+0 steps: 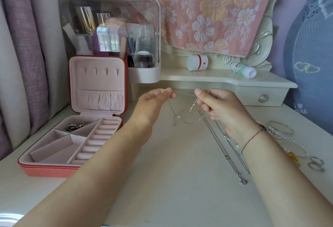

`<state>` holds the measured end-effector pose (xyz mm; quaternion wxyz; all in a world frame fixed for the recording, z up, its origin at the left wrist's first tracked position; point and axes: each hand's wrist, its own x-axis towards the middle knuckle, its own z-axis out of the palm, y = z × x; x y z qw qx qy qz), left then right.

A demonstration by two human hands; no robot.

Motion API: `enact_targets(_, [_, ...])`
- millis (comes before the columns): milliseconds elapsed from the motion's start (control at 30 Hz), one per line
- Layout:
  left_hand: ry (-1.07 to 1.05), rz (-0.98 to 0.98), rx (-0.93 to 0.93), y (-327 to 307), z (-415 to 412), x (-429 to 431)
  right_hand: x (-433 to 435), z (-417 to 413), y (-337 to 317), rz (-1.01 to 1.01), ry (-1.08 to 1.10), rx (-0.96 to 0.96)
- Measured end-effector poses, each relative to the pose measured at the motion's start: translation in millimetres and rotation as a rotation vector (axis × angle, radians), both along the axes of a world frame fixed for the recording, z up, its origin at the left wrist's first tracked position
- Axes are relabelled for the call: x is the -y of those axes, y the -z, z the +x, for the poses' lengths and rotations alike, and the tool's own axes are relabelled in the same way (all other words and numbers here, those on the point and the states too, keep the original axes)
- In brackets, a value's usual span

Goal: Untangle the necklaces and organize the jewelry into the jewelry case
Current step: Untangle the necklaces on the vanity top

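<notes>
While aloft, necklace (185, 93) between fingers (166, 92)

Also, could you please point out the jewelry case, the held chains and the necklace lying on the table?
jewelry case (48, 170): head view, coral front wall.
held chains (187, 122): head view, bottom of hanging loop.
table necklace (243, 182): head view, its near end.

— What is held above the surface (171, 190)?
— A thin necklace (185, 93) is pinched between the left hand (156, 98) and the right hand (216, 104); loops are seen hanging below them.
— And the jewelry case (48, 170)?
— It is laid open at the left, and a dark chain (75, 126) is seen in a rear compartment.
</notes>
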<state>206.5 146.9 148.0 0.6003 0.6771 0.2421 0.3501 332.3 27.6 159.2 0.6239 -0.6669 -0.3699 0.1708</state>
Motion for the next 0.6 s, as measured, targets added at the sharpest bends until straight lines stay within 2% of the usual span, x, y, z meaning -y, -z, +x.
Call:
enact_targets(100, [0.192,-0.268,0.207,-4.7,-1.5,-1.6,0.0,1.3,0.3,0.010,0.007,0.002])
enact_targets(167, [0.264,-0.362,0.255,-7.1,-3.7,-1.2,-0.1,2.3,0.9,0.021,0.017,-0.004])
enact_targets(400, [0.143,-0.259,0.013,-0.2,-4.0,-8.4,0.3,5.5,-1.5,0.090,0.094,-0.102])
enact_targets(600, [0.118,-0.249,0.024,0.6,-2.3,-9.2,1.6,6.9,-2.4,0.067,0.083,-0.142])
